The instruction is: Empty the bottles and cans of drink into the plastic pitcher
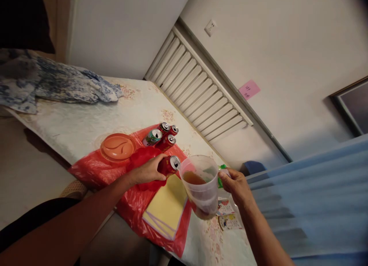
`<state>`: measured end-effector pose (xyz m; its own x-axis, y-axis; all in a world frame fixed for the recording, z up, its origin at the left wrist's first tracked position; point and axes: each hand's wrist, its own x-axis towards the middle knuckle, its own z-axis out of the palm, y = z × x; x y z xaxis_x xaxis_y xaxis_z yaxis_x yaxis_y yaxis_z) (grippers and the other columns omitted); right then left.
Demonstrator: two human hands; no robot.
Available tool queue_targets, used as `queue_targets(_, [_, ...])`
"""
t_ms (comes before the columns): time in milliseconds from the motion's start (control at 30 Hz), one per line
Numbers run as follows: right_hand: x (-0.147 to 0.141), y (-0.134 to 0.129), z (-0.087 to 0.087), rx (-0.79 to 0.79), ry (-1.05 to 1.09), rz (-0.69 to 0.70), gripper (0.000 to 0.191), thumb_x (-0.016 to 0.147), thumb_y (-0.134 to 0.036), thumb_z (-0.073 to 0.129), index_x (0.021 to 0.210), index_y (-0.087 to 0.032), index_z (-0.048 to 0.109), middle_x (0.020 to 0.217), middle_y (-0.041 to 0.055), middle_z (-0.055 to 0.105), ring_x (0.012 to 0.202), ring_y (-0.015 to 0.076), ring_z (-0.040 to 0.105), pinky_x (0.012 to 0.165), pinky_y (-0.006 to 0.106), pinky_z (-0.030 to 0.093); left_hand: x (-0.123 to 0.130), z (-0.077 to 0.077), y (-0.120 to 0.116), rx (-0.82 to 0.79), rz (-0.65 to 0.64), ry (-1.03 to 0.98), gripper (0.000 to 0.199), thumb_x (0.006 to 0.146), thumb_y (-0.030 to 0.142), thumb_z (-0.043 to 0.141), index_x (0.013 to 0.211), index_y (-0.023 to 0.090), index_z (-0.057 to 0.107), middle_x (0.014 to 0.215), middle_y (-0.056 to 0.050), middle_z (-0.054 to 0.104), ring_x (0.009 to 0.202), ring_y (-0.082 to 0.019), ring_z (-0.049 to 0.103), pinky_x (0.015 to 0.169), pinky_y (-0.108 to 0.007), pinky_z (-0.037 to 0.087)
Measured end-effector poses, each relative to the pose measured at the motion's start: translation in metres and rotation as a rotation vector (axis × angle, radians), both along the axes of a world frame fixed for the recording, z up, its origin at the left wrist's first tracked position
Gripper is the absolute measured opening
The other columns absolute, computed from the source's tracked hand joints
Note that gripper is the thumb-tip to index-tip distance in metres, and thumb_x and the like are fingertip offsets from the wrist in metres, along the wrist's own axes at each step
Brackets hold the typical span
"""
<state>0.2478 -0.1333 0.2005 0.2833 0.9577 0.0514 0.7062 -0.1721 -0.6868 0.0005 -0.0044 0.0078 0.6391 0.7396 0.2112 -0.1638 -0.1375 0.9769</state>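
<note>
My left hand (pixel 151 169) is wrapped round an opened red can (pixel 169 165), above a red plastic bowl (pixel 138 158). In my right hand (pixel 235 183) is the handle of a clear plastic pitcher (pixel 204 197) with brown liquid inside, tilted toward the can. The pitcher's lip is at the can's top; whether they touch is hard to tell. A folded yellow cloth (pixel 168 206) lies below them on a red plastic sheet (pixel 129 208). Behind the bowl stand several opened cans, among them a green one (pixel 153 137) and a red one (pixel 167 143).
An orange round dish (pixel 117 147) sits left of the bowl. Small printed packets (pixel 230 222) lie right of the pitcher on the table (pixel 94 116). A patterned cloth (pixel 71 83) is at the far left, a radiator (pixel 198 89) behind, and a blue curtain (pixel 322 197) at right.
</note>
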Motion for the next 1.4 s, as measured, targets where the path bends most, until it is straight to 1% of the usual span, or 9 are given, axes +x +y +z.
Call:
queue_targets(133, [0.0,0.003,0.001,0.028,-0.053,0.013,0.047,0.072,-0.061,0.069,0.059,-0.02,0.049,0.05,-0.0062,0.034,0.047,0.0081,0.027,0.043,0.022,0.02,0.0,-0.001,0.0,0.011,0.012,0.011,0.067,0.061,0.022,0.07,0.123,0.022,0.046,0.124,-0.006,0.064,0.116,-0.028,0.061,0.095,-0.035,0.05])
queue_targets(333, [0.002,0.006,0.002,0.051,-0.083,0.012,0.048,0.07,-0.062,0.07,0.056,-0.02,0.049,0.048,-0.0062,0.033,0.046,0.0081,0.029,0.043,0.022,0.022,-0.001,0.003,-0.001,0.023,0.033,0.035,0.065,0.06,0.021,0.069,0.122,0.023,0.048,0.124,-0.006,0.064,0.118,-0.028,0.06,0.095,-0.035,0.049])
queue_targets(500, [0.002,0.008,0.003,0.036,-0.102,0.027,0.049,0.071,-0.063,0.069,0.057,-0.02,0.051,0.048,-0.006,0.034,0.045,0.0081,0.029,0.042,0.022,0.022,0.0,0.002,-0.001,0.051,0.046,0.049,0.066,0.061,0.022,0.07,0.122,0.022,0.047,0.124,-0.007,0.064,0.114,-0.028,0.061,0.095,-0.037,0.049])
queue_targets(767, [0.0,0.008,0.006,0.016,-0.137,0.031,0.051,0.071,-0.065,0.069,0.057,-0.019,0.054,0.047,-0.0051,0.037,0.045,0.0087,0.033,0.043,0.022,0.024,0.0,0.002,-0.001,0.052,0.052,0.062,0.066,0.061,0.022,0.07,0.123,0.021,0.047,0.126,-0.008,0.063,0.117,-0.028,0.06,0.095,-0.037,0.049])
queue_targets(1133, [-0.002,0.011,0.011,-0.034,-0.177,0.033,0.052,0.072,-0.065,0.067,0.057,-0.02,0.048,0.05,-0.0053,0.036,0.048,0.0087,0.03,0.044,0.022,0.023,0.001,0.001,-0.001,0.09,0.052,0.084,0.065,0.062,0.023,0.071,0.123,0.021,0.047,0.122,-0.008,0.064,0.112,-0.028,0.062,0.091,-0.035,0.05])
queue_targets(1400, [-0.004,0.011,0.013,-0.06,-0.183,0.054,0.05,0.073,-0.065,0.067,0.059,-0.019,0.051,0.051,-0.0049,0.036,0.049,0.0091,0.03,0.045,0.022,0.023,0.001,-0.003,0.0,0.127,0.068,0.092,0.064,0.063,0.024,0.072,0.123,0.021,0.049,0.124,-0.008,0.063,0.114,-0.028,0.061,0.093,-0.035,0.049])
